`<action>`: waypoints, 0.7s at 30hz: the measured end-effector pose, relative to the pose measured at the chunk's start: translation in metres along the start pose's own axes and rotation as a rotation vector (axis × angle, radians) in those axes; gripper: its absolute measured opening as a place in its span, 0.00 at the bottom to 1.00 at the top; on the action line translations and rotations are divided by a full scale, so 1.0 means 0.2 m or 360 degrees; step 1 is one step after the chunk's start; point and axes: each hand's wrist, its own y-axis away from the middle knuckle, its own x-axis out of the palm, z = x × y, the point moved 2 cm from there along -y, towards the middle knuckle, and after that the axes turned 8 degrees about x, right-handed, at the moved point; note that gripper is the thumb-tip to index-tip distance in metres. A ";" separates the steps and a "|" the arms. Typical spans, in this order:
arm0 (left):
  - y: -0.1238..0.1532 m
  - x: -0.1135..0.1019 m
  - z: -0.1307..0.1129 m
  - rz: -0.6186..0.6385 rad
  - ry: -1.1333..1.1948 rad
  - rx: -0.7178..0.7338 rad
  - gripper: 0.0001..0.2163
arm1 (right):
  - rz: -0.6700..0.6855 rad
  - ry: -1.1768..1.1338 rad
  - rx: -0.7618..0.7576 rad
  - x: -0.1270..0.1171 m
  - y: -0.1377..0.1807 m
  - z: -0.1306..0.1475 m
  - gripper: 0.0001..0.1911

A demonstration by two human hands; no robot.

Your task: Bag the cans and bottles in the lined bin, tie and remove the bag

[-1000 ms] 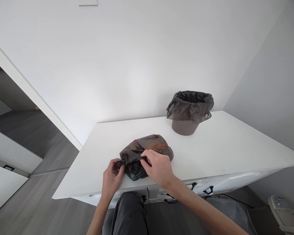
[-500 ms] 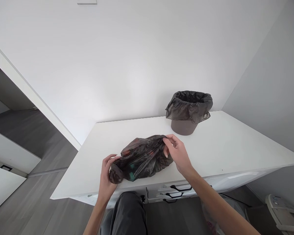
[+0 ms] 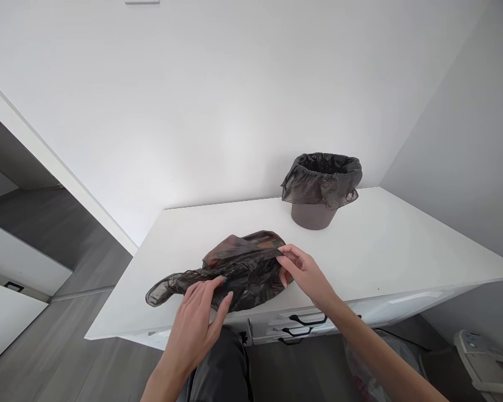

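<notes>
A dark, see-through plastic garbage bag [image 3: 247, 273] lies crumpled near the front edge of the white tabletop. Reddish and brownish contents show faintly through its film; I cannot make out what they are. Its twisted end trails off to the left. My right hand [image 3: 304, 273] pinches the bag's right side between thumb and fingers. My left hand [image 3: 195, 321] rests on the near left part of the bag, fingers stretched and thumb apart.
A brown trash bin [image 3: 313, 216] lined with a black bag [image 3: 322, 184] stands at the back right, against the wall. Below the white tabletop [image 3: 385, 240] are drawers with black handles [image 3: 308, 320]. A pale appliance [image 3: 486, 357] stands at lower right.
My left hand has let go of the bag's left end and moved right onto its middle. That end now lies stretched out leftward. My right hand keeps its pinch, slightly lower.
</notes>
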 end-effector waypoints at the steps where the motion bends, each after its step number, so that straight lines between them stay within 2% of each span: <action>1: 0.02 0.03 0.01 0.0055 0.0018 -0.0036 0.14 | 0.0037 0.0015 0.0009 -0.01 0.01 -0.02 0.20; 5: 0.12 0.08 0.03 0.0143 0.0180 -0.0136 0.11 | 0.0182 0.0053 0.0011 -0.02 0.03 -0.11 0.19; 11: 0.21 0.15 0.03 0.0356 0.0331 -0.0505 0.13 | 0.0254 0.0014 0.0035 -0.01 0.03 -0.26 0.17; 13: 0.21 0.17 0.04 0.0388 0.0362 -0.0576 0.16 | 0.0254 -0.0004 0.0030 0.01 0.03 -0.29 0.16; 16: 0.19 0.19 0.05 0.0358 0.0344 -0.0576 0.20 | 0.0190 -0.0031 0.0010 0.06 0.01 -0.33 0.15; 21: 0.11 0.19 0.08 0.0326 0.0181 -0.0493 0.18 | 0.0170 -0.0043 0.0011 0.13 -0.01 -0.36 0.14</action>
